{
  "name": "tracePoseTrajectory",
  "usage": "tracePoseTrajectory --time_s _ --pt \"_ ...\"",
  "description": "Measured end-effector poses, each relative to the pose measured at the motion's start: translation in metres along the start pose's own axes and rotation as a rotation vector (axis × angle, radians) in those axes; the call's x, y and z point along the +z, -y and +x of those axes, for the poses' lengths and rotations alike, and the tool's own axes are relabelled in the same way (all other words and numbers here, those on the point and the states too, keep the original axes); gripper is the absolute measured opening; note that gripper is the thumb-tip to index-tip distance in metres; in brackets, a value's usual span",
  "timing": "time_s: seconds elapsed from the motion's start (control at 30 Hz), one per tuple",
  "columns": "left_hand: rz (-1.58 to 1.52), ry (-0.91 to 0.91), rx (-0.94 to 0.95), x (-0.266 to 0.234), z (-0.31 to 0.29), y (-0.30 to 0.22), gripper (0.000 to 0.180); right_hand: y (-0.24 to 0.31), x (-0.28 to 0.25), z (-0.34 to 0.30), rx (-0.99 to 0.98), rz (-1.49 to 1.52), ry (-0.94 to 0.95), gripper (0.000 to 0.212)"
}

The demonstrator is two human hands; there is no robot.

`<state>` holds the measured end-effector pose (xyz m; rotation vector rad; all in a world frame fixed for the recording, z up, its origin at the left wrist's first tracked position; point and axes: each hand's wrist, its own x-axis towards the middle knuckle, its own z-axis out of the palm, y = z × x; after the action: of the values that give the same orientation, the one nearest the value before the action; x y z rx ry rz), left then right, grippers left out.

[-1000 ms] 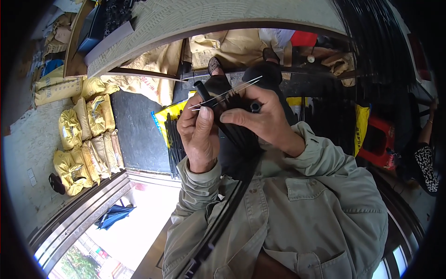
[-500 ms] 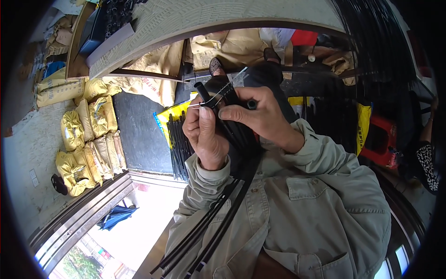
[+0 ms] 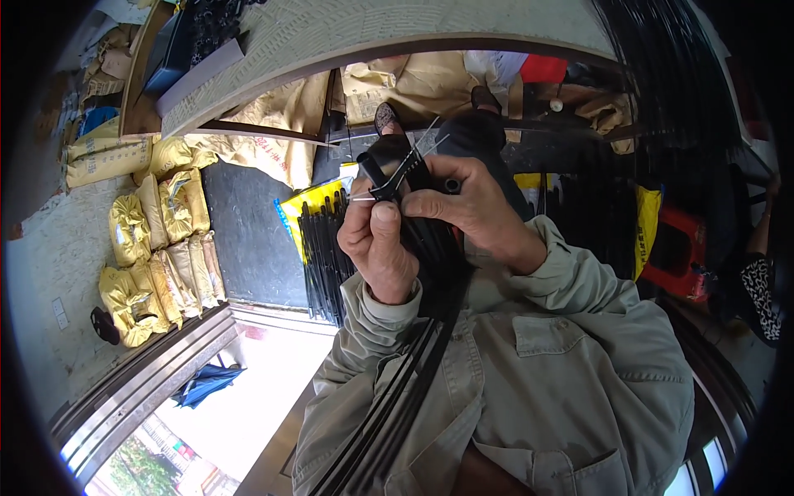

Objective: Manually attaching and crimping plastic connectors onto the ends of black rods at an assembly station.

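Observation:
My left hand (image 3: 379, 248) pinches the end of a thin dark strap between thumb and forefinger. This strap (image 3: 403, 171) has light dots and crosses the top of a bundle of long black tubes (image 3: 413, 347). A pale thin tip (image 3: 361, 198) sticks out to the left of my fingers. Above my left thumb, one thick black tube end (image 3: 371, 169) pokes up. My right hand (image 3: 471, 202) is closed around the bundle, its thumb pressed across the front. Beside its knuckles a round hollow tube end (image 3: 452, 186) shows. The tubes trail down over my shirt; my fingers hide part of them.
More black tubes (image 3: 322, 256) lie on a yellow sack at left. Several yellow sacks (image 3: 130, 236) line the left wall. A table edge (image 3: 397, 48) curves in front; black strands (image 3: 670, 83) hang at upper right. A red stool (image 3: 674, 256) and another person's arm (image 3: 761, 231) are at right.
My hands have shifted slightly right, the left one also a little down. Thin ends of the strap now fan out above the bundle, and the trailing tubes have swung across my shirt.

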<state>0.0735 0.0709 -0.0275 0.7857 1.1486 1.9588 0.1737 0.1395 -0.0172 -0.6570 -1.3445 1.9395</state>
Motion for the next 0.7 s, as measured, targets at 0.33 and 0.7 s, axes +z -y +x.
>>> tracePoseTrajectory --time_s 0.33,0.7 --pt "-0.418 -0.076 -0.366 0.02 0.008 -0.024 0.026 0.072 -0.037 0.05 -0.621 -0.108 -0.327 0.056" --pt "-0.498 -0.06 -0.332 0.017 0.0 -0.025 0.014 0.1 -0.006 0.071 0.063 -0.53 0.531 0.034"
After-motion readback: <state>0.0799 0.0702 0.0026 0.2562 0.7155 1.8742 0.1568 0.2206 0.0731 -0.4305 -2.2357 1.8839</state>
